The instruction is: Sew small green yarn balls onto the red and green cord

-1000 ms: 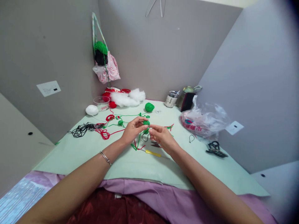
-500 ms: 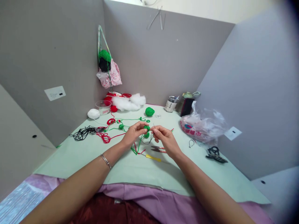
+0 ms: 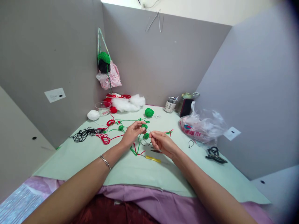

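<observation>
One small green yarn piece [image 3: 144,126] is at the fingertips of the left hand [image 3: 132,135], raised above the table near its middle. The thumb and fingers close lightly on it, covering part of its outline. It looks very light and soft, likely to squash a little and spring back, with enough fuzz not to slip. The sides of its rounded body seem the best place to pinch; a loose end would probably let it swing or pull a loop tight.

Beside it, the right hand [image 3: 161,143] has its thumb and index fingertip together on a thin strand [image 3: 149,130] that leads towards the green piece. I cannot tell whether that is all thread or partly a needle. The other fingers curl loosely towards the palm.

Just below the yarn piece hangs or lies a second green ball [image 3: 146,136]; its support is unclear. Nearer the person are dark scissors blades [image 3: 156,151], partly hidden by the right hand, and a yellow-handled tool [image 3: 153,159]. Red yarn [image 3: 105,139] and a black tangle [image 3: 85,134] spread to the left on the pale green cover [image 3: 126,179]. Farther back sit a larger green yarn ball [image 3: 149,112] and fluffy white stuffing [image 3: 127,104]; a plastic bag [image 3: 198,126] slumps at the right.
</observation>
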`<state>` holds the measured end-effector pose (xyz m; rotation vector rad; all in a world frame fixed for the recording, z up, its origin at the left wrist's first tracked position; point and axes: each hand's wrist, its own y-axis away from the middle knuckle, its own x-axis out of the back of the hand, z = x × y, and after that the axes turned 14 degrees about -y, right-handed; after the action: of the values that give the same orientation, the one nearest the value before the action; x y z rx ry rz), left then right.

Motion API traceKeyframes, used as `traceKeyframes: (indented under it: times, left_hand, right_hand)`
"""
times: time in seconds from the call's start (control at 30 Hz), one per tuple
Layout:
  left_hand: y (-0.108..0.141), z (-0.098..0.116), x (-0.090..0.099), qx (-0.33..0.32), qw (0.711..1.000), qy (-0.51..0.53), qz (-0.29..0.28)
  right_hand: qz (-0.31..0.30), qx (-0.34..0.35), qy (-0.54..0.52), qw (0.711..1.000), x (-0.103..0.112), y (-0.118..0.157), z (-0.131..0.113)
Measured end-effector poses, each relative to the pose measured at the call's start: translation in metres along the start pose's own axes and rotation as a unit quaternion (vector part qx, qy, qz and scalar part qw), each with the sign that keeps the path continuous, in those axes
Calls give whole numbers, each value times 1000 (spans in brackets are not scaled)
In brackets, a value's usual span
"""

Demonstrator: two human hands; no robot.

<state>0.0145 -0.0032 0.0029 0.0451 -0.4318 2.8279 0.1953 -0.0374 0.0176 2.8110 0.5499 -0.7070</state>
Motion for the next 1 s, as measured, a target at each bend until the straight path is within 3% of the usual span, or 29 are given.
traceKeyframes:
  times: [0.27, 0.5, 0.7, 0.87, 1.0]
  left_hand:
    - [-1, 0, -1, -4, 1000, 25, 8]
    - [0, 2, -4, -6, 1000, 10, 4]
    - [2, 6, -3, -18, 999, -28, 1]
    - [0, 4, 0, -25, 999, -26, 30]
    - [-1, 1, 2, -30, 998, -36, 33]
  right_hand:
    - [90, 112, 11, 990, -3, 0, -2]
    - [132, 114, -45, 984, 0, -12, 15]
    - [73, 0, -109, 991, 0, -21, 22]
    - [62, 8, -87, 994, -7, -12, 15]
    - [15, 39, -25, 999, -15, -3, 12]
